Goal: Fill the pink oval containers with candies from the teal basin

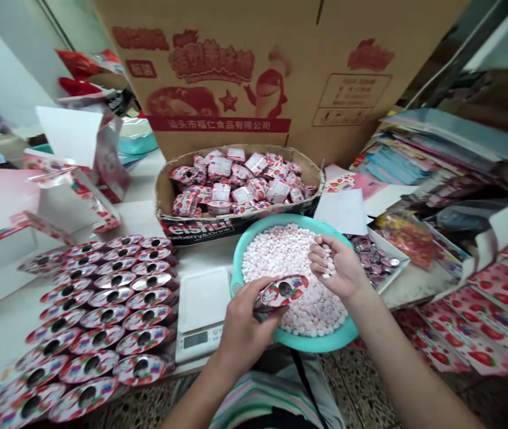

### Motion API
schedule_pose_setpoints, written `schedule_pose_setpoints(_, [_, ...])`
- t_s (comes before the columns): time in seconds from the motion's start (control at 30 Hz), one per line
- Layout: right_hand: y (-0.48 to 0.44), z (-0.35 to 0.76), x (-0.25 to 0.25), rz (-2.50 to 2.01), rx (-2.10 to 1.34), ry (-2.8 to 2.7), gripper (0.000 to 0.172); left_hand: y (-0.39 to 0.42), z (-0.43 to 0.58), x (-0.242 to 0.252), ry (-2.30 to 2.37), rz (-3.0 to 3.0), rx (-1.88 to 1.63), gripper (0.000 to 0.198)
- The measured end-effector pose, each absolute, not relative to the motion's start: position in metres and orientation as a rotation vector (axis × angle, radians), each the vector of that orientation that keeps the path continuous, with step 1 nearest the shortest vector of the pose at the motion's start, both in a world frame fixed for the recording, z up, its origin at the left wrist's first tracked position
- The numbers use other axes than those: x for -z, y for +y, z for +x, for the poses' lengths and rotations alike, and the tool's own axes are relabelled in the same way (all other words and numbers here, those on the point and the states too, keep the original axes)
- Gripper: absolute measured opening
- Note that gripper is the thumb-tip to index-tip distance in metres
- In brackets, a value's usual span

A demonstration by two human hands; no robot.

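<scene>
Two hands (245, 322) (337, 268) over the teal basin (321, 344), rim apparently touching the digital scale (203, 301)

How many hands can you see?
2. The left hand holds a red-and-white strawberry-print cup over a round teal plastic bowl; the right hand holds small pale pink candies above it.

You have a printed carton (272, 71) ahead, strawberry-print sheets (482, 322) to your right, and folded boxes (70, 196) to your left.
</scene>
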State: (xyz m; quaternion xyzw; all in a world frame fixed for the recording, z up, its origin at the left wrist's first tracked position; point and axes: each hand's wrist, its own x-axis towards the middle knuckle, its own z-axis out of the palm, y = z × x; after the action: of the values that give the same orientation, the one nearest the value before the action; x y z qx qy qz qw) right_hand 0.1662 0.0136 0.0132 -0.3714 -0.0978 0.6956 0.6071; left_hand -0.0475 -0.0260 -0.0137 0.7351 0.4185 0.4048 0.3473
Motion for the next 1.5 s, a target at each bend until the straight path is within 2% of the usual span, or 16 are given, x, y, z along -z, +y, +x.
schedule_pose_setpoints(0.23, [0.014, 0.13, -0.036, -0.816, -1.431, -0.244, 0.035, -0.022, -0.037, 0.016, 1.105, 2.204, -0.985, 0.041])
schedule_pose_setpoints(0.47, [0.008, 0.112, -0.035, -0.877, -1.389, -0.321, 0.035, -0.024, -0.031, 0.015, 1.152, 2.166, -0.901, 0.04])
schedule_pose_setpoints(1.1, [0.011, 0.102, -0.026, -0.992, -1.319, -0.463, 0.037, -0.018, -0.025, 0.025, 1.192, 2.004, -0.934, 0.042])
schedule_pose_setpoints(1.5, [0.024, 0.104, -0.034, -0.916, -1.477, -0.342, 0.036, -0.006, -0.021, 0.025, 1.185, 1.919, -0.961, 0.038])
